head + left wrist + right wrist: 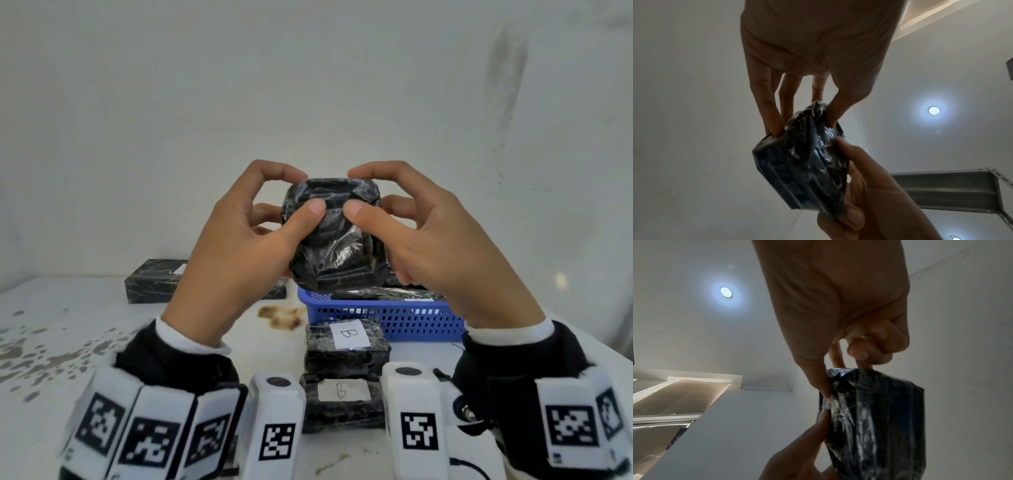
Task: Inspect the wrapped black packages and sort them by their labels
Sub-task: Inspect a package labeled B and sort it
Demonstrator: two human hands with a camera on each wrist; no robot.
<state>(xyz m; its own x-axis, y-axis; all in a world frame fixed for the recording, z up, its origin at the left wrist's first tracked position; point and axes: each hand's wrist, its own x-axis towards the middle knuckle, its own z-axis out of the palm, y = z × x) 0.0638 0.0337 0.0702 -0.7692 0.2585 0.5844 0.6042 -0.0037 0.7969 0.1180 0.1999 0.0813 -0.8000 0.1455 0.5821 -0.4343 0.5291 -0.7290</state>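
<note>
While both my left hand and right hand pinch the package, no label faces me. I should turn it slowly, thumbs steady.

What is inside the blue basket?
The blue basket holds black wrapped packages, their tops showing above the rim. How many is unclear: the held package and right hand cover most of the inside.
</note>
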